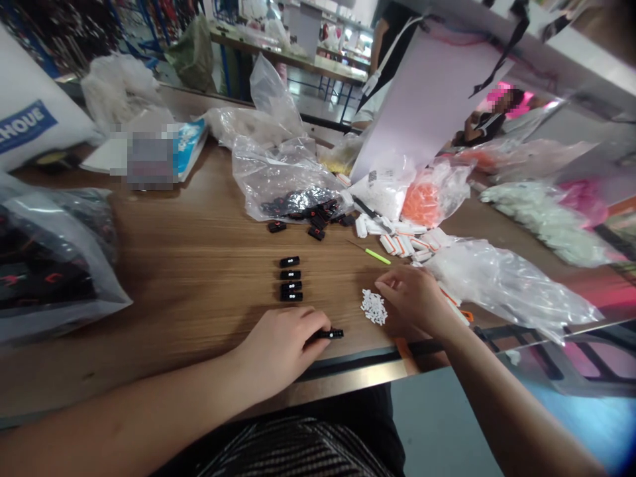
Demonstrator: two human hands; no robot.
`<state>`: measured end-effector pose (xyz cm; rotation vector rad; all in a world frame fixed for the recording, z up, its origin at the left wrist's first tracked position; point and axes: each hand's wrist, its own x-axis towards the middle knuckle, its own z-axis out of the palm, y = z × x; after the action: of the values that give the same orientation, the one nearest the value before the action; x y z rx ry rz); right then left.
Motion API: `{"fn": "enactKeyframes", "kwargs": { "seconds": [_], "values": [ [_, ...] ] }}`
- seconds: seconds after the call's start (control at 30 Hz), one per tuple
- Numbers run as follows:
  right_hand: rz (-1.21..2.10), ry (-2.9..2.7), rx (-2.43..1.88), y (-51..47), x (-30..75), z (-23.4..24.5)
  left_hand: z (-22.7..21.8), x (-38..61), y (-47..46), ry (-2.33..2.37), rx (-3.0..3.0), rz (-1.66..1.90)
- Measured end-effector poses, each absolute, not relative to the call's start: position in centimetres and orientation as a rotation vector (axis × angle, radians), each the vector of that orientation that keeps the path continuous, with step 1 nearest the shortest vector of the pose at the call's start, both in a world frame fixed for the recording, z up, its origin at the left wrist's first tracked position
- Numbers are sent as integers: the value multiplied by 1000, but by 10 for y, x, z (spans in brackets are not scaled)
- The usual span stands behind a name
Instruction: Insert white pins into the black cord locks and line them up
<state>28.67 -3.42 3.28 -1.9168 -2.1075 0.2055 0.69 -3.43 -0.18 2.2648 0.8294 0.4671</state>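
My left hand [284, 341] is closed on a small black plastic block [336, 334] near the table's front edge; a white dot shows on the block's face. Beyond that hand, several similar black blocks [291, 274] with white dots lie in a column. My right hand [412, 291] hovers at the right side of a pile of tiny white plastic pieces [373, 307]. Its thumb and forefinger are pinched together, and whatever lies between them is too small to make out.
Behind the blocks lies a clear bag [283, 175] spilling black parts. A thin tool with a yellow-green handle [377, 256] rests near white-and-orange pieces [397, 245]. Bags of orange [421, 202] and white parts stand behind. At left is a large bag of black parts [50, 265].
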Motion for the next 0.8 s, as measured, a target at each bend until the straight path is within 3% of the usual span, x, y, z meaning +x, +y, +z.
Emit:
{"fn": "enactKeyframes", "kwargs": {
  "seconds": [0.33, 0.8],
  "values": [
    [552, -2292, -1436, -73, 224, 44, 5, 9, -34, 848, 2250, 443],
    [309, -2470, -1370, -77, 213, 41, 4, 10, -34, 849, 2254, 490]
  ]
}}
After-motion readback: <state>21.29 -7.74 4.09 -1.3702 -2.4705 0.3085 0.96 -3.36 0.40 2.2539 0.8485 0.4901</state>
